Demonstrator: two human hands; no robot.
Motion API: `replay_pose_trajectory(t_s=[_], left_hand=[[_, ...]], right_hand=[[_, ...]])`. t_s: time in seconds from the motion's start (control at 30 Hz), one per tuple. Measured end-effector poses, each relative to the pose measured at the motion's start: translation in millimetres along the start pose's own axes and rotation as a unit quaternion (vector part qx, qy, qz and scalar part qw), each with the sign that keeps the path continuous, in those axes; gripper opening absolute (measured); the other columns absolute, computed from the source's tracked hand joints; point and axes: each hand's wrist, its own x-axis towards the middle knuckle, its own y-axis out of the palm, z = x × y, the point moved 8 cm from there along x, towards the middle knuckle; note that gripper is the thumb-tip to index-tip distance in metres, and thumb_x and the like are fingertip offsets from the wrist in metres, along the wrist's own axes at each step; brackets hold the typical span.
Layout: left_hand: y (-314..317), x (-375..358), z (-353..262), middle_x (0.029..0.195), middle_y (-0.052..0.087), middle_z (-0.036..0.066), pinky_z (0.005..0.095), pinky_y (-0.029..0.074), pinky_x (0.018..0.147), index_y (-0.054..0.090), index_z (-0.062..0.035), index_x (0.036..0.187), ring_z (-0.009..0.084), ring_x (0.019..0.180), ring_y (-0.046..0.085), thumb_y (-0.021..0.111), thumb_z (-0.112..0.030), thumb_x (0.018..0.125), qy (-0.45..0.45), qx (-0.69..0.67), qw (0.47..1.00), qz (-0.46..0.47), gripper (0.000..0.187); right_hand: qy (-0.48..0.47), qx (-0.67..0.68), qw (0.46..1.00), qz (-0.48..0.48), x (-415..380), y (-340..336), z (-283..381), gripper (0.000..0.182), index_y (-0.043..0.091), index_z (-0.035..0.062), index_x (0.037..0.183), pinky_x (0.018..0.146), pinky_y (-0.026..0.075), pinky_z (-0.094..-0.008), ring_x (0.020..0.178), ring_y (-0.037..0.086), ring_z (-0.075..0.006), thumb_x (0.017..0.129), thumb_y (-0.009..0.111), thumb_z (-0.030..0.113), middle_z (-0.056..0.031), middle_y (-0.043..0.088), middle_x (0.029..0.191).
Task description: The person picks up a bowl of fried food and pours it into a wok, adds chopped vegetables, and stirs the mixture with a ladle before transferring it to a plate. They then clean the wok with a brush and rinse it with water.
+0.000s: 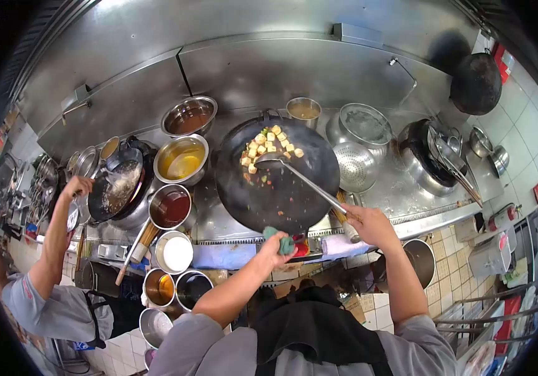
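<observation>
A large black wok (pixel 263 210) sits on the stove in front of me. My left hand (pixel 271 252) is closed on a folded green cloth (pixel 279 240) at the wok's near edge; whether a handle lies under the cloth is hidden. My right hand (pixel 372 227) grips the handle of a long metal ladle (pixel 310 182). The ladle's bowl rests inside the wok, against pale browned cubes (pixel 269 143) that look like tofu. These cubes are heaped toward the wok's far left side, with small green and orange bits among them.
Left of the wok stand metal bowls of yellow liquid (pixel 182 160), dark red sauce (pixel 170 207) and white contents (pixel 177 254). A perforated strainer (pixel 355 167) lies to the right, before a metal pot (pixel 364 125). A co-worker's hand (pixel 78 187) is over another wok (pixel 115 197) at left.
</observation>
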Motion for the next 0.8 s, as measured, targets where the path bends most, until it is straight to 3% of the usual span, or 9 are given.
replay_pose_trajectory(t_s=[0.1,0.17,0.3,0.37,0.43,0.5,0.6,0.7,0.8], left_hand=[[34,-37,-12,0.078,0.056,0.007,0.0406,0.054,0.067,0.053,-0.0099,0.087,0.0213,0.072,0.057,0.057,-0.023,0.084,0.007,-0.041,0.999,-0.004,0.014],[56,-48,-37,0.08,0.058,0.006,0.0362,0.053,0.059,0.052,-0.0107,0.084,0.019,0.066,0.058,0.057,-0.026,0.084,0.007,-0.055,0.998,0.016,0.016],[38,-20,-28,0.08,0.057,0.005,0.0333,0.049,0.055,0.052,-0.0121,0.092,0.0174,0.066,0.058,0.057,-0.025,0.082,0.125,0.104,0.984,-0.069,0.016],[3,29,-16,0.092,0.058,0.005,0.0341,0.05,0.057,0.05,-0.0077,0.101,0.018,0.073,0.059,0.058,-0.017,0.082,0.314,0.239,0.913,-0.105,0.023],[-31,77,13,0.098,0.057,0.007,0.036,0.051,0.059,0.049,-0.0052,0.104,0.0194,0.079,0.06,0.058,-0.009,0.081,0.37,0.253,0.887,-0.108,0.025],[-25,74,26,0.097,0.058,0.007,0.0362,0.051,0.06,0.05,-0.0047,0.103,0.0195,0.081,0.06,0.057,-0.007,0.081,0.34,0.181,0.915,-0.118,0.024],[8,26,32,0.095,0.058,0.008,0.0365,0.052,0.061,0.051,-0.0046,0.101,0.0201,0.083,0.061,0.057,-0.006,0.082,0.243,0.058,0.964,-0.093,0.02],[33,-23,30,0.091,0.058,0.008,0.0352,0.053,0.062,0.051,-0.0062,0.098,0.0214,0.079,0.06,0.058,-0.012,0.083,0.092,-0.007,0.995,-0.041,0.017],[68,-80,26,0.081,0.055,0.008,0.0326,0.053,0.06,0.05,-0.0057,0.088,0.02,0.07,0.056,0.059,-0.015,0.083,-0.026,-0.162,0.985,0.045,0.015]], right_hand=[[0.075,0.089,0.993,0.029,-12,6,-27,0.038,0.053,0.0121,0.122,0.068,0.049,-0.0394,0.076,0.064,-0.0303,0.085,0.058,0.017,-0.0156,0.066,0.085],[0.191,0.237,0.948,0.091,-28,11,-44,0.041,0.044,0.0085,0.13,0.047,0.042,-0.0255,0.053,0.053,-0.0095,0.09,0.054,0.014,-0.0055,0.059,0.071],[0.242,0.332,0.91,0.051,-40,25,-51,0.046,0.034,0.0066,0.134,0.039,0.038,-0.0244,0.049,0.047,-0.0088,0.091,0.049,0.013,-0.0037,0.052,0.07],[0.253,0.363,0.896,0.037,-39,39,-42,0.044,0.034,0.0049,0.132,0.038,0.04,-0.0252,0.048,0.047,-0.0099,0.091,0.048,0.012,-0.0054,0.051,0.074],[0.241,0.381,0.89,0.072,-31,52,-30,0.056,0.02,0.0055,0.141,0.041,0.042,-0.027,0.051,0.047,-0.01,0.092,0.047,0.013,-0.0062,0.049,0.078],[0.255,0.458,0.848,0.084,-34,36,-1,0.053,0.022,0.003,0.137,0.043,0.045,-0.0283,0.052,0.047,-0.0106,0.092,0.047,0.013,-0.0068,0.049,0.081],[0.27,0.741,0.599,0.142,-40,28,23,0.013,0.045,0.0087,0.101,0.047,0.045,-0.0261,0.053,0.047,-0.0088,0.091,0.051,0.016,-0.0034,0.05,0.08],[0.308,0.861,0.363,0.181,-53,30,31,0.016,0.047,0.0038,0.103,0.044,0.04,-0.0209,0.054,0.044,-0.0043,0.093,0.048,0.017,-0.0017,0.047,0.08],[0.297,0.852,0.391,0.182,-69,24,41,0.021,0.047,0.0007,0.107,0.043,0.039,-0.0194,0.054,0.044,-0.0039,0.093,0.048,0.017,-0.0016,0.046,0.08]])
